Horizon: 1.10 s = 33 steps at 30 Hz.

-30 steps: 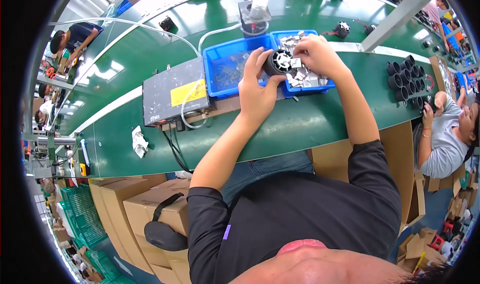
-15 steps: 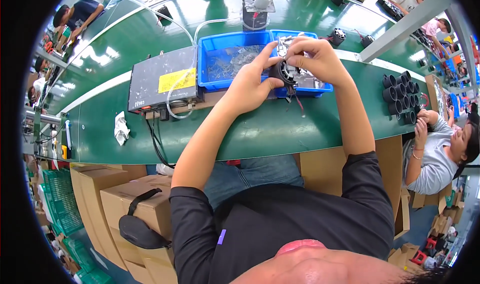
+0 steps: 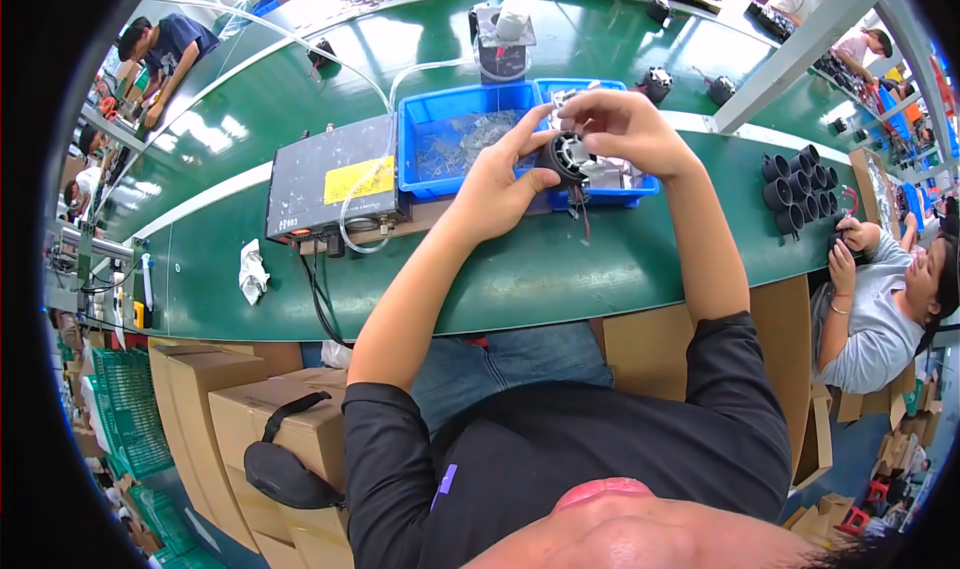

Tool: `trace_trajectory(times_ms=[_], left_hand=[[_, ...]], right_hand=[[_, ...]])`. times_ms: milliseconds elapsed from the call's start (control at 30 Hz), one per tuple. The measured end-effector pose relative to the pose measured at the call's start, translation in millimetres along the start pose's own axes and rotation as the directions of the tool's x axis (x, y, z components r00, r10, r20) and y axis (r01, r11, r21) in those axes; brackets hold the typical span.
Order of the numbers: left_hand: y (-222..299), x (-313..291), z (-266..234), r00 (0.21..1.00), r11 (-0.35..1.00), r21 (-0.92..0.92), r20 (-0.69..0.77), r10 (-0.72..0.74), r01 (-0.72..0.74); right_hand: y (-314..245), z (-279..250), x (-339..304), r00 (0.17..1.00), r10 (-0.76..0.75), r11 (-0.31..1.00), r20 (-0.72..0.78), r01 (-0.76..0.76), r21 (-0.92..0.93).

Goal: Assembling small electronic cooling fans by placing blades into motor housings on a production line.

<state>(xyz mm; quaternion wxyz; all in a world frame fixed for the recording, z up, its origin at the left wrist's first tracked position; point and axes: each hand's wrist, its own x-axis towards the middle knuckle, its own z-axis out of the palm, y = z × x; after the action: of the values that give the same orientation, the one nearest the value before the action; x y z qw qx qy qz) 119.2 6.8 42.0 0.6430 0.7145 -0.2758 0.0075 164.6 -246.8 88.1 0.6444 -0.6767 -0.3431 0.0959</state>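
A small round black fan part (image 3: 563, 155) is held up over the right end of a blue tray (image 3: 432, 165), above the green workbench (image 3: 560, 269). It is gripped from the left side by the left hand (image 3: 492, 181), with the thumb and forefinger closed around its rim, while the right hand (image 3: 622, 129) is curled over its top and right side, the fingertips pressed to its pale centre. Thin wires (image 3: 581, 209) are seen hanging from the underside of the part. The blue tray is filled on its left with small metal pieces; a second blue tray of pale parts lies touching it on the right, mostly hidden by the hands. A grey box with a yellow label (image 3: 332, 189) stands just beside the tray on the left, and a cluster of black tubes (image 3: 798, 184) is set well apart on the right. The step in hand is judged to be the fitting of a piece into the fan part; for the next move a steady hold by the left hand and fine fingertip pressure from the right would be called for, with the wires kept free
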Motion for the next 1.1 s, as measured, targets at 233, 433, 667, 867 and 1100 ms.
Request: trace_trajectory(times_ms=[233,433,667,867,1100], left_hand=[[-2.4,-5.1,8.2,0.98,0.988,-0.15,-0.2,0.003,-0.033],[3.8,-3.5,5.9,0.964,0.96,0.236,-0.179,0.198,-0.153],[12.6,-1.1,-1.9,0.984,0.938,0.337,-0.12,0.133,-0.086],[-0.2,13.1,-7.0,0.834,0.992,0.043,-0.547,-0.076,0.119],[10.7,30.4,-10.6,0.81,0.995,-0.097,-0.584,-0.048,-0.011]], right_hand=[[8.9,24.0,4.3,0.99,-0.057,0.991,-0.129,0.072,0.116],[25.2,23.5,7.9,0.967,0.112,0.976,-0.23,-0.064,0.206],[17.1,29.2,7.2,0.97,0.092,0.991,-0.226,-0.111,-0.073],[28.2,52.3,15.3,0.862,0.286,0.956,-0.418,-0.225,0.19],[24.8,68.7,17.9,0.899,0.08,0.996,-0.431,-0.054,0.072]])
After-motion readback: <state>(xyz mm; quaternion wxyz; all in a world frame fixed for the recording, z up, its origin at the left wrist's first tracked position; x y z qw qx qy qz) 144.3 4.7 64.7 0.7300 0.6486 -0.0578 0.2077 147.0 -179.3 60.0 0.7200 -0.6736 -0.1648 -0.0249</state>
